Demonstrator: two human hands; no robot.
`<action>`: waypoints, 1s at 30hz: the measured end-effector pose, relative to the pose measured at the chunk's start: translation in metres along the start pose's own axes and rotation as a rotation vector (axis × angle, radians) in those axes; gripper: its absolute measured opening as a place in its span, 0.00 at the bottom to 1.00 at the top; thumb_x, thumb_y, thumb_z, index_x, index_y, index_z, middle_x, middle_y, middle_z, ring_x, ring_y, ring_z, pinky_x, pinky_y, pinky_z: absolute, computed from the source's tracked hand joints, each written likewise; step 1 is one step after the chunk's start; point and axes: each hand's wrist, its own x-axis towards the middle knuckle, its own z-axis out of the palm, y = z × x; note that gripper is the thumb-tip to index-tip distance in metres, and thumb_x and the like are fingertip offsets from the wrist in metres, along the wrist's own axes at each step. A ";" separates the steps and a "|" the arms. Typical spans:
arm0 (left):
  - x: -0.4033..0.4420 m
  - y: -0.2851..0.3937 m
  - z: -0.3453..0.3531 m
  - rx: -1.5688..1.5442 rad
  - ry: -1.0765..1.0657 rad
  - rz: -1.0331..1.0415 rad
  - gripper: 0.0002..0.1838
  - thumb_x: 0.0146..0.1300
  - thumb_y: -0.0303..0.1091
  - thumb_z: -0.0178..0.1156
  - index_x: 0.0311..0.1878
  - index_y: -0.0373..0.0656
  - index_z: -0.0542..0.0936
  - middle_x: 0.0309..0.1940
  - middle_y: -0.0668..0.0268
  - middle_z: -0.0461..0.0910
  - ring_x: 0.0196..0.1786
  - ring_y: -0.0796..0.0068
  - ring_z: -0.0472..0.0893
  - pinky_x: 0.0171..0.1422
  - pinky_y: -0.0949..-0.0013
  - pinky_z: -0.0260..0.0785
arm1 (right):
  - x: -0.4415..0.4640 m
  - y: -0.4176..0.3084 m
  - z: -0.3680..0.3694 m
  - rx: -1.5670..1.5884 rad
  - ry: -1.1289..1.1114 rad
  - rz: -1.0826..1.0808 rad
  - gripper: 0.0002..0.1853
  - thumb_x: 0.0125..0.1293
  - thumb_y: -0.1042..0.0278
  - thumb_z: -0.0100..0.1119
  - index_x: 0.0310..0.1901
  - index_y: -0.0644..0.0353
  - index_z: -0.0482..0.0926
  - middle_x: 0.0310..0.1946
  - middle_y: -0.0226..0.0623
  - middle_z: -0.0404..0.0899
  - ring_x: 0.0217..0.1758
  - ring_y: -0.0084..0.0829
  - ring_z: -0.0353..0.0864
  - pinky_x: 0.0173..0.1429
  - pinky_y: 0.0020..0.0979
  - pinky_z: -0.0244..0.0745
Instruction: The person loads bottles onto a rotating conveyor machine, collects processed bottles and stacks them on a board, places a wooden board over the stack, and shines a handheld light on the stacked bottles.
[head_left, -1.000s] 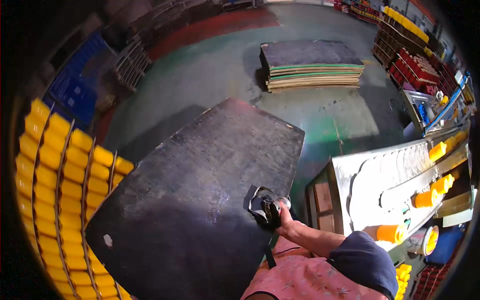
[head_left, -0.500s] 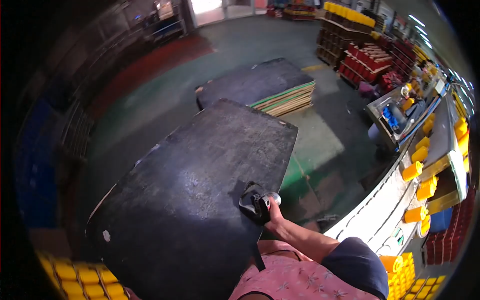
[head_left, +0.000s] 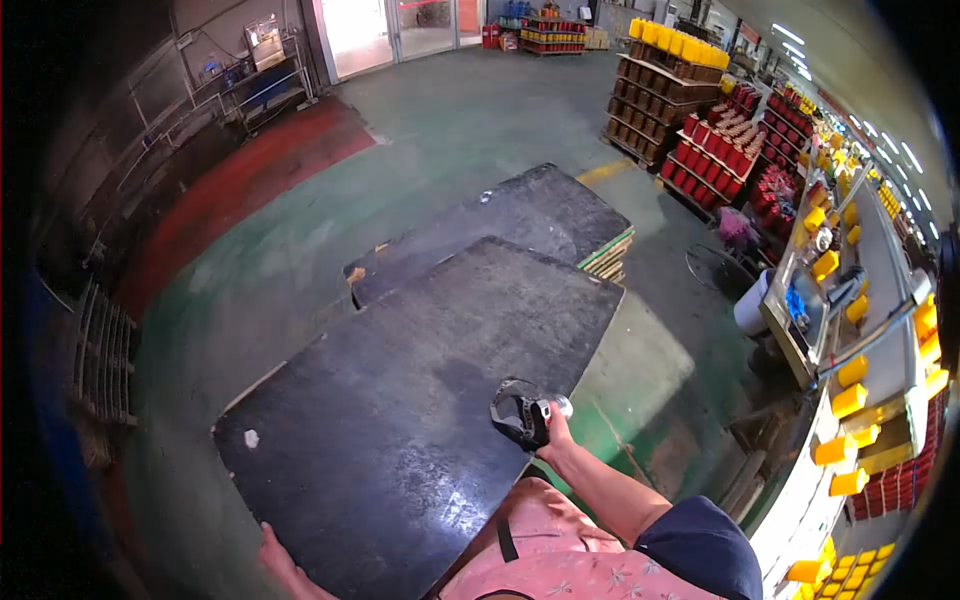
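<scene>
A large dark board (head_left: 400,380) with a white chip near its left corner spans the space before my body. My left hand (head_left: 275,552) is at the board's lower left edge, its fingers partly hidden there. At the right edge, my right hand (head_left: 555,432) is closed around a small device with a black strap (head_left: 520,418), over the board. Past the board's far edge lies a stack of similar dark boards (head_left: 560,210) on the floor, partly covered from view by the board.
On the right runs a workbench (head_left: 800,490) with yellow cylinders (head_left: 848,401). A white bucket (head_left: 752,305) stands beside it. Racks of red cylinders (head_left: 712,160) are farther back. A slatted rack (head_left: 103,350) stands at the left.
The view has swung to the right, and the board now overlaps the floor stack in view. My left hand has appeared at the board's lower left edge. The yellow cylinders at left are gone from view.
</scene>
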 end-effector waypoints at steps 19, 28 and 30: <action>0.015 0.236 0.246 0.205 -0.231 -0.083 0.16 0.58 0.42 0.57 0.34 0.35 0.82 0.33 0.50 0.82 0.37 0.58 0.82 0.44 0.59 0.72 | 0.095 -0.185 0.047 -0.163 0.223 0.124 0.29 0.64 0.34 0.39 0.54 0.46 0.75 0.49 0.31 0.77 0.51 0.39 0.74 0.57 0.48 0.67; -0.054 0.136 0.329 0.272 -0.406 -0.294 0.36 0.54 0.49 0.66 0.60 0.35 0.70 0.55 0.47 0.75 0.59 0.55 0.75 0.62 0.61 0.65 | 0.155 -0.137 -0.015 -0.312 0.324 0.095 0.29 0.56 0.43 0.58 0.60 0.34 0.66 0.56 0.30 0.71 0.58 0.33 0.70 0.55 0.49 0.67; -0.060 0.140 0.345 0.109 -0.496 -0.496 0.35 0.55 0.47 0.66 0.61 0.35 0.69 0.55 0.48 0.75 0.58 0.57 0.75 0.62 0.62 0.66 | 0.182 -0.129 -0.029 -0.176 0.256 0.077 0.32 0.54 0.43 0.60 0.62 0.32 0.64 0.60 0.31 0.67 0.62 0.37 0.67 0.59 0.55 0.63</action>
